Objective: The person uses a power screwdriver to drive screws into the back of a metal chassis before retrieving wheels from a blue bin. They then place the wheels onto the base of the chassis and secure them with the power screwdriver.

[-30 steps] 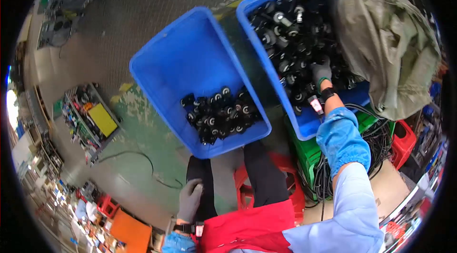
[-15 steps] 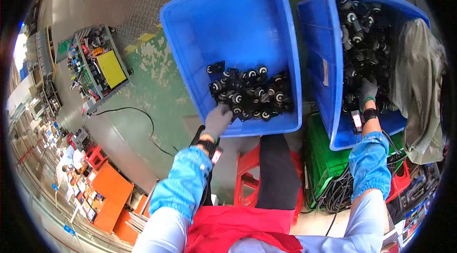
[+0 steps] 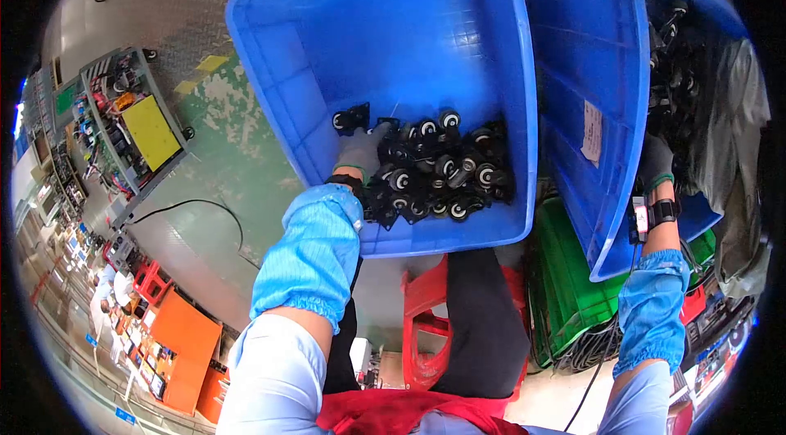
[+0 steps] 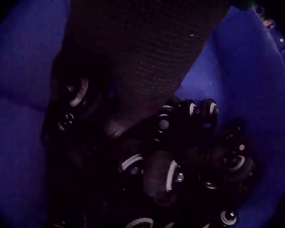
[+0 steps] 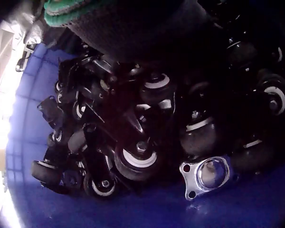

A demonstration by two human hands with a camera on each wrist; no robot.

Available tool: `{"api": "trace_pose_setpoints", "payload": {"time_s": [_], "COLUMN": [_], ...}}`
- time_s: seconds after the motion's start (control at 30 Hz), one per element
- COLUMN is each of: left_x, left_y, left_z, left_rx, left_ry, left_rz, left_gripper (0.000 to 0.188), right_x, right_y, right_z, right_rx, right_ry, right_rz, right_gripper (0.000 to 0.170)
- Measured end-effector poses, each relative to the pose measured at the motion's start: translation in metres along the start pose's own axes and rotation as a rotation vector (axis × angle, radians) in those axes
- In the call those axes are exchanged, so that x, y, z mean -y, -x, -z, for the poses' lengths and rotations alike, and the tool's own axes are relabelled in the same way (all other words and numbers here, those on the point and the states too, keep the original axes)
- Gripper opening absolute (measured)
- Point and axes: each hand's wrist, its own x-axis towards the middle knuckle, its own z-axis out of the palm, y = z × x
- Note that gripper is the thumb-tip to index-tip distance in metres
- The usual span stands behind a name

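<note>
Black caster wheels (image 3: 446, 165) with pale hub rings lie heaped in the near end of the left blue bin (image 3: 385, 33). My gloved left hand (image 3: 358, 150) is down among them at the pile's left side, beside a caster (image 3: 350, 118) with a flat mounting plate. In the dark left wrist view its fingertips run in among the wheels; I cannot tell whether they grip one. Inside the tilted right blue bin (image 3: 573, 42), my gloved right hand (image 3: 655, 160) reaches into another heap of casters (image 5: 137, 159). Its fingers are hidden by shadow and wheels.
A grey-green sack (image 3: 729, 156) drapes over the right bin's far side. A green crate (image 3: 573, 279) sits below that bin, with black cables beside it. A red stool (image 3: 426, 328) is under me. Left on the floor stands an equipment frame with a yellow panel (image 3: 151, 132).
My left hand has come up from beside my leg into the left bin's casters. My right hand stays in the right bin, while the head view has shifted.
</note>
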Motion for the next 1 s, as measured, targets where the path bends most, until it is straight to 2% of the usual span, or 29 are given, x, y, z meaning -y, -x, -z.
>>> {"api": "trace_pose_setpoints", "payload": {"time_s": [0.03,0.1,0.17,0.27,0.37,0.43,0.47,0.5,0.53,0.57,0.6,0.63,0.67,0.7,0.77,0.8,0.87,0.93,0.97,1.0], "left_x": [0.014,0.029,0.036,0.045,0.046,0.045,0.043,0.038,0.031,0.021,0.013,0.006,0.003,0.004,0.005,0.008,0.015,0.021,0.022,0.022], "left_y": [-0.020,-0.029,-0.024,-0.002,0.013,0.012,0.011,0.007,0.002,-0.005,-0.012,-0.018,-0.024,-0.030,-0.033,-0.032,-0.034,-0.020,-0.009,-0.001], "left_z": [-0.021,-0.025,-0.025,-0.022,-0.016,-0.018,-0.015,-0.012,-0.007,-0.001,0.007,0.009,0.002,-0.009,-0.021,-0.023,-0.020,-0.020,-0.012,-0.005], "left_rx": [-0.052,-0.081,-0.134,-0.216,-0.242,-0.280,-0.260,-0.239,-0.220,-0.174,-0.129,-0.084,-0.092,-0.105,-0.125,-0.115,-0.110,-0.186,-0.202,-0.216], "left_ry": [0.065,0.176,0.227,0.198,0.211,0.315,0.277,0.242,0.208,0.151,0.091,0.027,0.008,-0.015,-0.042,-0.046,-0.051,0.007,0.033,0.060], "left_rz": [0.017,-0.013,-0.034,-0.048,-0.053,-0.042,-0.069,-0.099,-0.135,-0.121,-0.107,-0.091,-0.052,-0.013,0.035,0.014,-0.021,-0.052,-0.060,-0.065], "left_gripper": [0.074,0.069,0.064,0.060,0.060,0.059,0.060,0.060,0.061,0.060,0.060,0.060,0.060,0.059,0.057,0.056,0.055,0.056,0.057,0.057], "right_x": [-0.009,-0.013,-0.002,0.007,-0.001,-0.020,-0.007,0.008,0.050,0.058,0.084,0.111,0.140,0.164,0.195,0.193,0.243,0.262,0.276,0.288], "right_y": [-0.004,-0.006,-0.005,0.009,0.020,0.037,0.051,0.066,0.084,0.105,0.127,0.149,0.167,0.183,0.222,0.249,0.260,0.286,0.289,0.292], "right_z": [-0.014,-0.017,-0.011,-0.002,0.001,-0.011,-0.002,0.005,0.036,0.039,0.059,0.084,0.101,0.118,0.138,0.139,0.167,0.173,0.180,0.188], "right_rx": [-0.022,-0.036,-0.014,-0.194,-0.096,-0.147,-0.171,-0.160,-0.314,-0.381,-0.420,-0.403,-0.501,-0.556,-0.559,-0.518,-0.686,-0.624,-0.593,-0.510], "right_ry": [-0.035,0.026,0.214,0.259,0.316,0.230,0.195,-0.382,-0.932,-1.222,-1.322,-1.216,-1.262,-1.070,-0.999,-0.504,-1.494,-1.393,-1.519,-1.627], "right_rz": [-0.043,-0.115,-0.166,-0.131,-0.140,-0.152,-0.160,-0.424,-0.704,-0.613,-0.543,-0.498,-0.527,-0.548,-0.606,-0.400,-0.579,-0.577,-0.525,-0.599], "right_gripper": [0.028,0.023,0.021,0.024,0.022,0.025,0.026,0.030,0.035,0.037,0.038,0.038,0.037,0.036,0.032,0.035,0.044,0.053,0.054,0.048]}}
